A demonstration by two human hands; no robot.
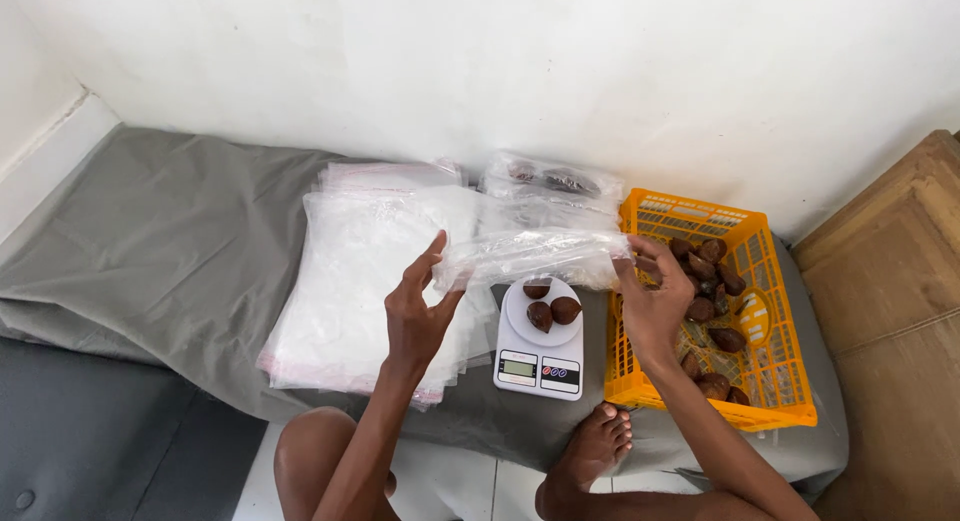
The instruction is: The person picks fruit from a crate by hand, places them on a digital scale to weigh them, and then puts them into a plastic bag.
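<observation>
A clear bag (530, 256) is held stretched between left hand (418, 316) and right hand (652, 299), each end pinched. Three brown fruits (551, 308) are seen on the scale (540, 341) below, beside the yellow crate (775, 381).

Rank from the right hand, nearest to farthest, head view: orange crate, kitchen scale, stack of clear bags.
From the right hand:
1. Orange crate, directly beside and under it on the right; the hand overlaps its left wall.
2. Kitchen scale, just left of the hand, with brown fruits on its pan.
3. Stack of clear bags, farthest, on the left past the left hand.
</observation>
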